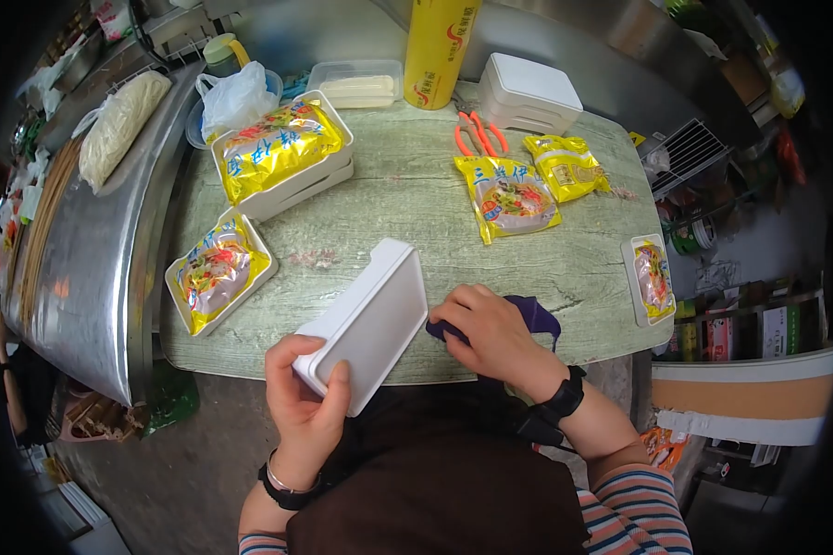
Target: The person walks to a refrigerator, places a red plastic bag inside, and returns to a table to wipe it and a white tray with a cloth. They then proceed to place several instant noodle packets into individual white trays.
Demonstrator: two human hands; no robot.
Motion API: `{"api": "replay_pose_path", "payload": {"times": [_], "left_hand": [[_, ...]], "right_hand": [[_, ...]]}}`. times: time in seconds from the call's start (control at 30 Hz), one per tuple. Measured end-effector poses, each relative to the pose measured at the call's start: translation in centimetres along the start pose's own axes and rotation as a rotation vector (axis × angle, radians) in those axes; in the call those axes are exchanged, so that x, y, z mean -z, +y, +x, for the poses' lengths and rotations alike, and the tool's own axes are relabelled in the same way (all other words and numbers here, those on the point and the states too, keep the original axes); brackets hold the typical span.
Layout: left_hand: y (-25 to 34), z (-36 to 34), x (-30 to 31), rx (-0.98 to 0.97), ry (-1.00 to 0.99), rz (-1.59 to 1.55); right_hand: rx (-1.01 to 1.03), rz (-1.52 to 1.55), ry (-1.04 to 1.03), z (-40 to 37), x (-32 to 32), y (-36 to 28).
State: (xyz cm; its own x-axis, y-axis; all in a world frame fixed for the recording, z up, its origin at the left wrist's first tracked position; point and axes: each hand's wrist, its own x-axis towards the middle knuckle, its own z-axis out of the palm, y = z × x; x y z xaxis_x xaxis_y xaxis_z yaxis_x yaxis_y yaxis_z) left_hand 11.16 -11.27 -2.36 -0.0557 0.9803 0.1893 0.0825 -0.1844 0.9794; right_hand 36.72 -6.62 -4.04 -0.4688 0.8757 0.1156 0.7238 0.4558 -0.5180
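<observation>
My left hand (307, 393) grips a white rectangular tray (384, 314) by its near end, thumb on one face. The tray is tilted up on its side above the table's front part, its smooth flat face toward me. To the right of it, my right hand (491, 335) is closed on a dark purple cloth (539, 320) lying on the table; part of the cloth is hidden beneath the fingers. Left of the held tray, a yellow noodle packet (220, 268) sits in another white tray (267, 262).
The green wood-patterned table (389, 199) also carries stacked trays with a noodle packet (282, 148), two loose packets (514, 199) (566, 168), orange-handled scissors (479, 137), stacked white boxes (530, 91), a yellow cling-film roll (438, 55), and a filled tray (652, 280) at the right edge.
</observation>
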Motion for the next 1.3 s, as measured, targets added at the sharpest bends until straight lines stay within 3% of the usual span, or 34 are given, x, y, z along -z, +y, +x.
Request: {"api": "replay_pose_path", "payload": {"times": [0.2, 0.27, 0.33, 0.53, 0.6, 0.67, 0.73, 0.8, 0.93, 1.07, 1.17, 1.3], "left_hand": [[-0.4, 0.3, 0.5, 0.017, 0.031, -0.003], [-0.8, 0.5, 1.0, 0.073, 0.139, -0.099], [-1.0, 0.7, 1.7, 0.062, 0.170, -0.115], [-1.2, 0.1, 3.7, 0.063, 0.295, -0.125], [-0.9, -0.2, 4.2, 0.054, 0.288, -0.126], [-0.8, -0.4, 4.7, 0.042, 0.312, -0.095], [-0.9, -0.8, 5.2, 0.059, 0.305, -0.080], [-0.7, -0.5, 5.1, 0.059, 0.331, -0.095], [0.2, -0.7, 5.1, 0.027, 0.366, -0.136], [1.2, -0.8, 6.8, -0.030, 0.398, -0.188], [2.6, 0.0, 6.8, -0.042, 0.408, -0.222], [2.3, 0.3, 6.4, -0.018, 0.369, -0.258]], "right_hand": [[-0.105, 0.104, 0.048, -1.3, 0.1, 1.4], [-0.150, 0.130, 0.081, -1.8, 0.4, 1.8], [-0.129, -0.072, 0.245, -2.5, 0.7, 1.9], [-0.106, -0.102, 0.096, -6.6, 1.0, 2.2], [-0.193, 0.006, 0.075, -7.0, 1.8, 2.4], [-0.234, -0.006, 0.153, -6.6, 2.5, 3.1], [-0.381, 0.083, 0.498, -5.3, 2.4, 3.8], [-0.307, -0.258, 0.373, -4.5, -0.8, 4.4], [0.067, -0.074, 0.119, -1.1, -4.7, -1.2], [0.396, 0.120, -0.006, 1.5, -7.3, -4.1], [0.509, 0.162, -0.119, 1.5, -7.1, -3.7], [0.388, 0.074, -0.114, -4.0, -3.3, 0.5]]}}
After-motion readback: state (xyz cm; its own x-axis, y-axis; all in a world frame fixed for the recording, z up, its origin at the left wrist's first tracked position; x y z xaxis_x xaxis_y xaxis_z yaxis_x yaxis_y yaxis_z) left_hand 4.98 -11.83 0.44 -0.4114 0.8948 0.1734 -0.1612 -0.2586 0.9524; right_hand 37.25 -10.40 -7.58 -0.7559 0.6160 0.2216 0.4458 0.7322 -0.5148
